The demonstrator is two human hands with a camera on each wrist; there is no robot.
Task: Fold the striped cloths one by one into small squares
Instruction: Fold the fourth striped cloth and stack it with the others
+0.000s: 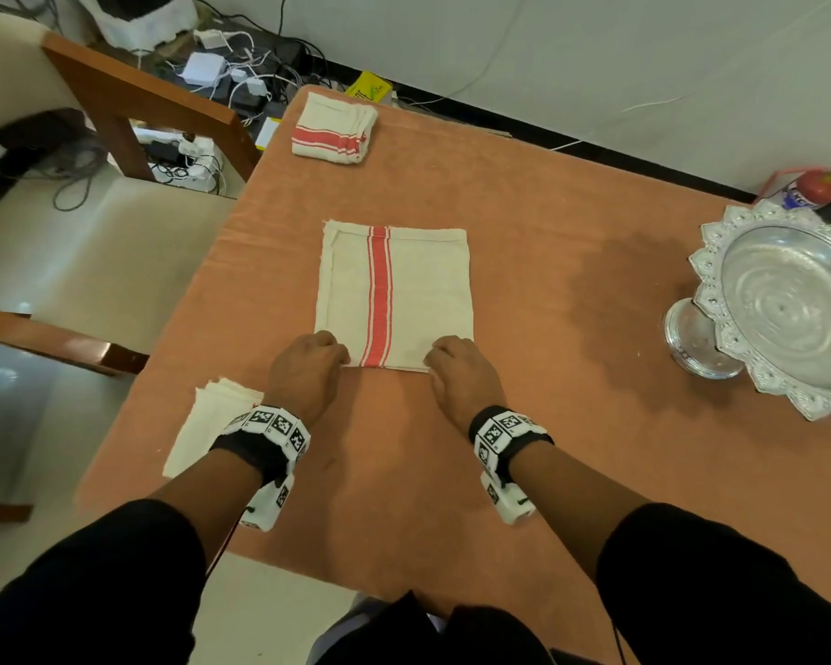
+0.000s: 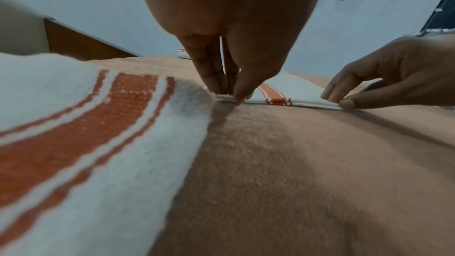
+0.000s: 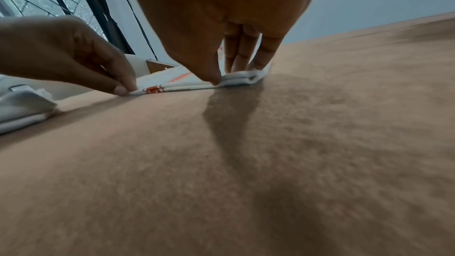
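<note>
**Now: both hands on the near edge, next fold pending**

Nearest me, an unfolded pile of cloths [image 1: 202, 424] hangs off the table's near-left edge, partly under the left forearm. Just past it, left hand [image 1: 305, 364] and right hand [image 1: 464, 371] each pinch a near corner of the striped cloth [image 1: 394, 295], thumb under, fingertips on top; wrist views show the layered edge caught btwn thumb & fingers both sides. Cloth lies flat mid-table [image 1: 548, 472], already folded to a rectangle, red stripe running away from the person. Looks like the halving step: next move prob. lifts the near edge and carries it to the far edge, corners matched, both hands level so layers don't slip. Farther right, a silver pedestal tray [image 1: 711, 252]. Far end: one finished folded cloth [image 1: 334, 129], so approx. one done, more to go.
</note>
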